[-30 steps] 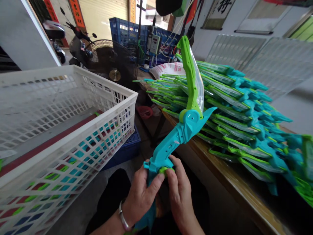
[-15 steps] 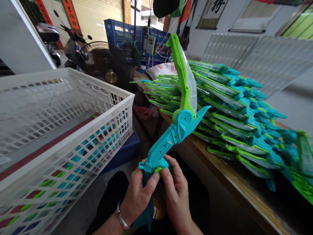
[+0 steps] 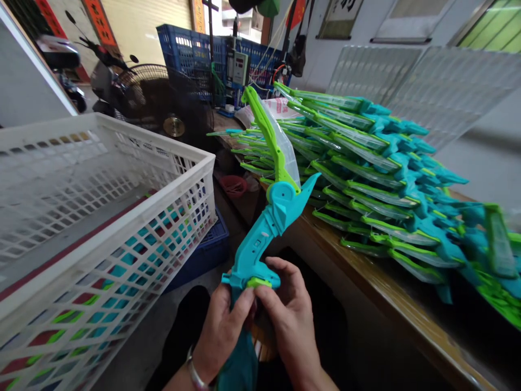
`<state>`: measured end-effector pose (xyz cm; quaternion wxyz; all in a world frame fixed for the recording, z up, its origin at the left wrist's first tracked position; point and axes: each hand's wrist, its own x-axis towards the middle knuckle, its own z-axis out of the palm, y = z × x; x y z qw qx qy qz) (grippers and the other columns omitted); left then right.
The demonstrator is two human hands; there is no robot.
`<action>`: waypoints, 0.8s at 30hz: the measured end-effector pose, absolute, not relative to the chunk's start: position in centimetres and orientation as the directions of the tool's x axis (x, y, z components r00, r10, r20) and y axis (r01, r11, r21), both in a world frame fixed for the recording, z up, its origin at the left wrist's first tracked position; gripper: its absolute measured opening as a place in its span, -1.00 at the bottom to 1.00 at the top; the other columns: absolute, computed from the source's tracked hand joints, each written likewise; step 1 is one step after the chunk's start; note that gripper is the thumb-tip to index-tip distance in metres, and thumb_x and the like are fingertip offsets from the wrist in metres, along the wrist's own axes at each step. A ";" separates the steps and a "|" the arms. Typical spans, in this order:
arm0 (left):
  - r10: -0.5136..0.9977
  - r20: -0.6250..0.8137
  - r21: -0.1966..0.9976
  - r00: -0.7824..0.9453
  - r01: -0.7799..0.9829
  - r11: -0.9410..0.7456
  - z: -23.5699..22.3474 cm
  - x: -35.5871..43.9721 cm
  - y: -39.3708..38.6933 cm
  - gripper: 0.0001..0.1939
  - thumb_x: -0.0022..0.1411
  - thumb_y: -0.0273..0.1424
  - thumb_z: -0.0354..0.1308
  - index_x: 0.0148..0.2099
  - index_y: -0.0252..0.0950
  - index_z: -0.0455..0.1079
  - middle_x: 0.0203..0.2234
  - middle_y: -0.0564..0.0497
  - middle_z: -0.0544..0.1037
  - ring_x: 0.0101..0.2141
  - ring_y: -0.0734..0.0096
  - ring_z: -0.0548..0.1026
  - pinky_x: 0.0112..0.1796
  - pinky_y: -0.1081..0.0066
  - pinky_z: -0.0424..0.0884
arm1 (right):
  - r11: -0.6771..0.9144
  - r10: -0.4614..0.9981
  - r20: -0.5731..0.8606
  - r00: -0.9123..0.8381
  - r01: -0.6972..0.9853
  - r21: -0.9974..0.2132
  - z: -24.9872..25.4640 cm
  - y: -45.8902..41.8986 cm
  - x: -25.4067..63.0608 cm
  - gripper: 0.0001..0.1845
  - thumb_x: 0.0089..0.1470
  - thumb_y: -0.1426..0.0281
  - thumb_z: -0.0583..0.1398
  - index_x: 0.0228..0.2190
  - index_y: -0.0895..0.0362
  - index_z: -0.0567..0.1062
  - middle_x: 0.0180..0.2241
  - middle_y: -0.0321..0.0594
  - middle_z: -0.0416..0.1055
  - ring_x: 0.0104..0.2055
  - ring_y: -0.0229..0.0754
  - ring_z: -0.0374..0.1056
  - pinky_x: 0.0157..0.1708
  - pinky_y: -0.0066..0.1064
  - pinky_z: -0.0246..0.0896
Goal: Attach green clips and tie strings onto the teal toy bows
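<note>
A teal plastic toy bow (image 3: 254, 239) stands tilted in front of me, its bright green limb (image 3: 266, 130) with a clear panel pointing up and away. My left hand (image 3: 222, 323) is closed around the grip below the bow's middle, thumb near a small green piece (image 3: 259, 283) set in the teal body. My right hand (image 3: 291, 320) is at the right side of that piece, thumb pressed on it and index finger curled beside the teal nub. The bow's lower part runs down between my wrists, partly hidden by my hands.
To the right, a wooden table (image 3: 366, 304) bears a big pile of similar toy bows (image 3: 366, 163). A white plastic crate (image 3: 163, 146) with teal and green parts inside stands at left. Beyond it are a fan (image 3: 175, 108), a blue crate (image 3: 183, 54) and a red basket (image 3: 233, 185).
The toy bow has shifted left in view, its upper limb lower. My right index finger has moved off the teal nub, while the thumb now presses the green piece. The view has turned slightly.
</note>
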<state>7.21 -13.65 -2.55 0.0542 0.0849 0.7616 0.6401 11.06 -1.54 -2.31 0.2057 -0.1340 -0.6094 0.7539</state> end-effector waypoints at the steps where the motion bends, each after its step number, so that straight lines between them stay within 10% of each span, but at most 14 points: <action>1: 0.169 0.055 0.981 -0.984 0.085 0.177 -2.9 7.2 -13.8 -0.79 0.21 -0.17 0.17 -0.33 -0.14 0.55 -0.53 0.00 0.61 -0.50 0.21 0.61 -0.45 0.35 0.60 | -0.277 0.390 -0.048 -0.919 -0.067 -0.959 -1.9 -1.4 11.0 -0.52 0.04 0.22 0.46 -0.06 0.03 0.44 -0.18 -0.22 0.51 -0.26 -0.18 0.48 -0.31 -0.40 0.44; 6: 0.165 0.284 0.933 -0.945 0.312 0.181 -4.5 7.0 -14.4 -0.81 0.24 -0.21 0.21 -0.17 -0.12 0.56 -0.37 -0.01 0.65 -0.38 0.21 0.63 -0.31 0.30 0.62 | -0.514 0.104 -0.156 -0.982 0.081 -0.854 -1.0 -0.6 10.9 -0.49 -0.02 0.20 0.49 -0.13 0.05 0.41 -0.39 -0.32 0.53 -0.52 -0.22 0.43 -0.47 -0.40 0.38; 24: 0.336 0.281 0.928 -0.899 0.344 0.144 -4.0 5.9 -14.1 -0.89 0.23 -0.28 0.19 -0.22 -0.13 0.51 -0.42 0.00 0.58 -0.39 0.22 0.56 -0.26 0.27 0.54 | -0.319 0.281 -0.005 -0.960 -0.089 -0.944 -1.9 0.2 11.0 -0.68 0.06 0.23 0.44 -0.22 0.07 0.50 -0.32 -0.34 0.43 -0.30 -0.27 0.37 -0.27 -0.48 0.35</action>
